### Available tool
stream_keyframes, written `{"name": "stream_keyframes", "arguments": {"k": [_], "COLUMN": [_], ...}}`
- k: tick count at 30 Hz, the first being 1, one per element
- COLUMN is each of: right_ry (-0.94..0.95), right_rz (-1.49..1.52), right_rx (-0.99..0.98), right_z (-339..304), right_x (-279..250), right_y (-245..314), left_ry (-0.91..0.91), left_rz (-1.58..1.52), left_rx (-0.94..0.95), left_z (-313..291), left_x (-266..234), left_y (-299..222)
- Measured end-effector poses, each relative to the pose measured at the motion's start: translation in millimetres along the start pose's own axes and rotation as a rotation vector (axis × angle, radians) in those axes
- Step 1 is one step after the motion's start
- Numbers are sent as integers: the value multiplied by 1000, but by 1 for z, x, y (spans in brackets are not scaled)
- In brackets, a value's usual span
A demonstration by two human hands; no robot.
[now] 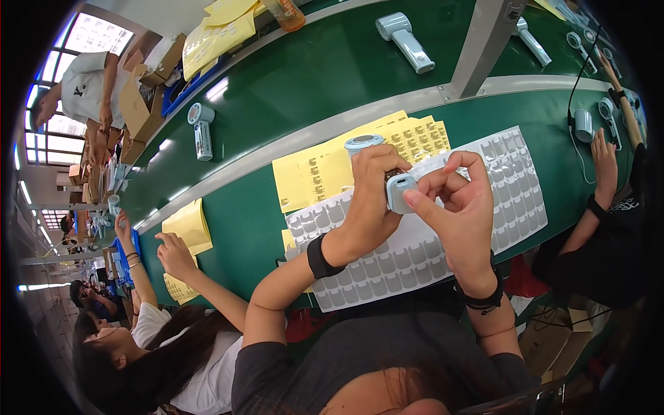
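My left hand [375, 187] is wrapped round the handle of a light blue handheld fan [364, 142]. The fan's round head points away from me, beyond the knuckles, and the handle's end, with a small dark slot, faces me. My right hand [460, 207] has its thumb pressed against that end, with the other fingers curled beside it. Whether a sticker sits under the thumb is hidden. Below both hands lies a white sheet [387, 280] bearing rows of grey, tab-shaped stickers. Yellow sheets [294, 183] with small printed labels lie behind it, partly covered.
A metal rail [242, 155] and an upright post [481, 52] divide the green bench. Past the rail lie handheld fans [408, 45] [201, 131]. Co-workers sit on both sides, one hand [176, 256] reaching in at left, another [604, 162] at right near a grey cylinder [584, 126].
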State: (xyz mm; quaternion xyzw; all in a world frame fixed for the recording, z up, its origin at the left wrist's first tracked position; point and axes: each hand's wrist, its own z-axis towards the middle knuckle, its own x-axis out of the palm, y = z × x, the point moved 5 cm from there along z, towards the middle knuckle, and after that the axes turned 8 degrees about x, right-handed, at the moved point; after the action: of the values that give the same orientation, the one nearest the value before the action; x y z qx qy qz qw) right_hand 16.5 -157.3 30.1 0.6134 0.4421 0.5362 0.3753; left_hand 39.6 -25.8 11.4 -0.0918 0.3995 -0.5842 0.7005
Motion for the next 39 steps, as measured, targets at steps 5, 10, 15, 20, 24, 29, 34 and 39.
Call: {"name": "stream_keyframes", "arguments": {"k": [5,10,15,20,24,29,34,39], "right_ry": [-17,-43,-116,-184,28,72,121,71], "right_rz": [-35,-75,-275,-603,-512,84,-841,-1086], "right_rx": [-43,-84,-219,-265,-64,111,-322,-476], "right_z": [1,0,-8,-7,15,18,-10,-20], "right_x": [1,3,7,6,-15,-11,12,23], "right_y": [-1,2,7,23,3,-28,-60,-75], "left_ry": [15,25,21,7,166,326,424,572], "left_rz": [35,41,20,-53,73,392,932,1181], "left_rx": [2,-11,-2,16,212,329,305,236], "left_z": [1,0,0,-5,11,32,48,46], "left_x": [-1,-2,-1,-2,-12,-18,-47,-82], "left_y": [0,0,-2,4,-6,23,122,190]}}
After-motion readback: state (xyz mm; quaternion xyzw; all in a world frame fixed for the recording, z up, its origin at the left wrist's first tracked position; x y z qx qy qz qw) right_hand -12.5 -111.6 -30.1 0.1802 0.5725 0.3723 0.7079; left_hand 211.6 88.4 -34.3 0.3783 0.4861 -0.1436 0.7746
